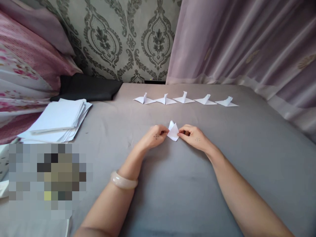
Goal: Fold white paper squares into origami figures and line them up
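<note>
A small piece of folded white paper (173, 132), with two pointed tips at its top, is held up between my two hands over the grey cloth. My left hand (156, 135) pinches its left edge between thumb and fingers. On the opposite edge, my right hand (194, 136) has the same kind of pinch, with the other fingers curled. Beyond the hands, several folded paper birds (184, 98) stand in a row, their wings spread flat and their necks raised.
A stack of white paper sheets (56, 117) lies at the left, in front of a folded black cloth (91, 87). Grey cloth (259, 158) covers the surface. Patterned wallpaper and a pink curtain (222, 39) stand behind. A blurred patch hides the lower left.
</note>
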`<state>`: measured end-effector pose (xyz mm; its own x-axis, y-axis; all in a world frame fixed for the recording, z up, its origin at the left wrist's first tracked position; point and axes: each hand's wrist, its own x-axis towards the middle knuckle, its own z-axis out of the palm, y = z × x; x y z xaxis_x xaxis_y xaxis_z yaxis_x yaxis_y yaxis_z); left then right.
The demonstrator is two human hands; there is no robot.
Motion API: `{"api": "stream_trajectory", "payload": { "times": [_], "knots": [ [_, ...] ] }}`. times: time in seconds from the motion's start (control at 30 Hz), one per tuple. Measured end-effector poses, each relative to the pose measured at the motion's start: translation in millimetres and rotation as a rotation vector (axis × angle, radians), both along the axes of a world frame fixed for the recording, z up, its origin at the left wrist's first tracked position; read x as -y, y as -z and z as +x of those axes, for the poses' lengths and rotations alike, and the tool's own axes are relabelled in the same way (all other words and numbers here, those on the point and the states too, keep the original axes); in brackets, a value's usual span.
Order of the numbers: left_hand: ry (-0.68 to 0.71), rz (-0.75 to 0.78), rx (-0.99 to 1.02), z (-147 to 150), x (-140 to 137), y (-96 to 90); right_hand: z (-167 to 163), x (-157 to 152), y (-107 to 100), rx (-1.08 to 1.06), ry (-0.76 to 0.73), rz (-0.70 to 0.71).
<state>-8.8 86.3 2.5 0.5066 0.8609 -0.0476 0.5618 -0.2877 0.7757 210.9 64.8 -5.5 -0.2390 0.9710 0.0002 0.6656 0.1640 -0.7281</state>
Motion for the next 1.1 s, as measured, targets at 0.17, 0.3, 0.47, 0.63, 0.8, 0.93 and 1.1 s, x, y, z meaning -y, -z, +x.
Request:
{"api": "stream_trajectory", "payload": {
  "times": [0.17,0.3,0.47,0.63,0.8,0.93,1.1],
  "knots": [
    [-0.002,-0.135,0.145,-11,-3,-2.3,0,-1,2,0.009,-0.027,0.023],
    [0.020,-0.086,0.168,-7,1,4.6,1,-2,2,0.009,-0.071,0.045],
    [0.052,0.209,0.016,0,4,10.0,4,2,4,0.006,-0.133,0.120],
    [0.091,0.323,-0.116,0,6,9.3,4,11,5,0.113,-0.207,0.305],
    [0.136,0.423,-0.235,0,11,6.9,3,21,8,0.292,-0.205,0.431],
    [0.159,0.452,-0.328,1,16,4.1,2,24,9,0.332,-0.199,0.478],
    [0.117,0.385,-0.261,1,16,1.6,1,18,9,0.152,-0.146,0.375]
  ]
}}
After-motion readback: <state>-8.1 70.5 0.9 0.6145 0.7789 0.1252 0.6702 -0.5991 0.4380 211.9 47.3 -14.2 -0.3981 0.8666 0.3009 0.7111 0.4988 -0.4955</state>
